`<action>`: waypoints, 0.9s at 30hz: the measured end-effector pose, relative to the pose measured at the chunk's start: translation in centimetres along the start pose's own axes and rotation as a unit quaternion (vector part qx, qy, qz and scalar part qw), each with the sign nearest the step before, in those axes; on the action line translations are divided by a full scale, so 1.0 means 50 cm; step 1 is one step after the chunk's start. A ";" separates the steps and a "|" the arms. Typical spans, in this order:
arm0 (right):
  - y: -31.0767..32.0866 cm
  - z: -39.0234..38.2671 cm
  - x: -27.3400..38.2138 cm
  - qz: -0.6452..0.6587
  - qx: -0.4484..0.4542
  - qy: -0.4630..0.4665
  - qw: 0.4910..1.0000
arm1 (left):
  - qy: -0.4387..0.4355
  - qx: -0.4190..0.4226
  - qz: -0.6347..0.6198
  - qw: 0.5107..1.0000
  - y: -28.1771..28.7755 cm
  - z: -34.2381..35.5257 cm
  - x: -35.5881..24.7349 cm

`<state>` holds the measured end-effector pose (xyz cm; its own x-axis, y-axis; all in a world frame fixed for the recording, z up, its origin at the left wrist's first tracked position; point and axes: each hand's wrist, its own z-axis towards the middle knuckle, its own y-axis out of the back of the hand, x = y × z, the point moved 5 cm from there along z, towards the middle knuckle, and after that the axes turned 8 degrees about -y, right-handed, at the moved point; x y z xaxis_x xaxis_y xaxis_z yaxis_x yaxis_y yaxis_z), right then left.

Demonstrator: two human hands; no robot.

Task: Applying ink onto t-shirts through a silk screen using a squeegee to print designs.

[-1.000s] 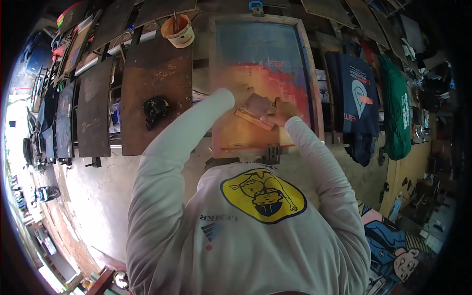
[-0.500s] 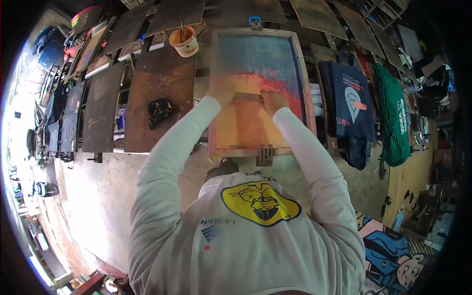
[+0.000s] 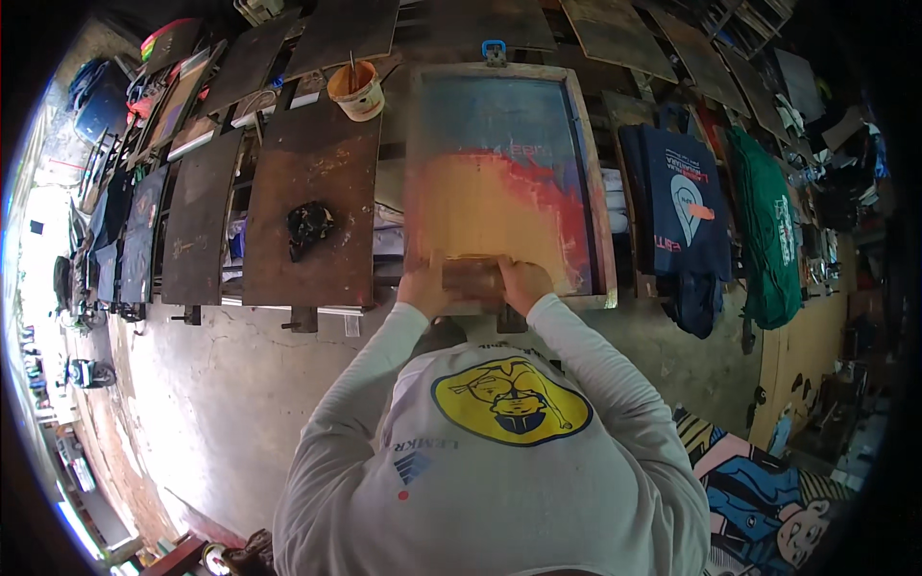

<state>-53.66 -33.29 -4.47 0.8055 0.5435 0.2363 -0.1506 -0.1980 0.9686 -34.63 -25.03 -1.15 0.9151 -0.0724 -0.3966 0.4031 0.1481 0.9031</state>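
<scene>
The left hand [image 3: 423,287] grips one end of a brown squeegee [image 3: 471,277], just inside the near edge of a wooden printing screen [image 3: 590,154]; the right hand [image 3: 526,284] clasps the other. The mesh [image 3: 466,197] is blue-grey toward the far edge, orange and red nearer (faint lettering between). Rightward, a navy tote bag [image 3: 684,240] bears white and red lettering; green cloth [image 3: 759,230], white.

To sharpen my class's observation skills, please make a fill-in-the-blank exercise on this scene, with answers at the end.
The small bucket stands to the ____ of the screen frame.
The left hand and right hand hold a squeegee at the frame's ____ (near/far) end.
Right of the navy cloth is a second cloth, coloured ____.
The large oval emblem on the shirt is mainly ____.

Missing words: left; near; green; yellow.
</scene>
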 end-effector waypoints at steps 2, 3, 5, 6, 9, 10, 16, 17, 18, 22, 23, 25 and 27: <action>0.005 0.001 -0.002 -0.001 0.022 -0.011 1.000 | 0.079 0.087 -0.050 0.992 -0.023 -0.005 0.014; 0.013 0.002 -0.005 0.000 0.026 -0.011 1.000 | 0.082 0.090 -0.052 0.991 -0.022 0.000 0.010; 0.032 0.013 -0.013 0.023 0.023 0.003 0.999 | 0.130 0.168 -0.059 0.975 -0.033 0.012 0.016; 0.033 0.011 -0.017 0.024 0.023 0.003 0.999 | 0.130 0.169 -0.059 0.975 -0.036 0.013 0.016; 0.048 0.004 -0.033 0.029 0.000 -0.018 0.999 | 0.075 0.141 -0.024 0.987 -0.008 0.033 0.009; 0.054 -0.008 -0.042 0.034 0.003 -0.036 0.999 | 0.022 0.107 -0.058 0.992 0.019 0.040 0.011; 0.093 -0.070 -0.080 0.121 -0.062 -0.148 0.980 | 0.027 0.054 -0.648 0.759 0.098 0.131 0.071; 0.101 -0.083 -0.084 0.158 -0.092 -0.163 0.969 | 0.035 0.100 -0.742 0.662 0.121 0.143 0.045; 0.100 -0.082 -0.089 0.157 -0.099 -0.182 0.966 | 0.029 0.119 -0.743 0.658 0.125 0.164 0.042; 0.123 -0.083 -0.070 0.171 -0.155 -0.289 0.929 | 0.048 0.160 -0.803 0.573 0.037 0.232 0.119; 0.126 -0.062 -0.056 0.168 -0.132 -0.329 0.920 | 0.035 0.125 -0.832 0.539 0.009 0.235 0.168; 0.107 -0.052 -0.048 0.160 -0.103 -0.399 0.897 | 0.065 0.173 -0.797 0.575 0.052 0.249 0.141; 0.110 -0.034 -0.046 0.082 -0.106 -0.456 0.880 | 0.078 0.187 -0.762 0.615 0.049 0.268 0.141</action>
<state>-57.32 -34.27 0.44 0.8732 -0.3780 0.3077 -0.3338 -0.0038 0.9426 -27.29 -38.40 0.46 -0.5223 0.2546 -0.8139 0.7903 -0.2140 -0.5741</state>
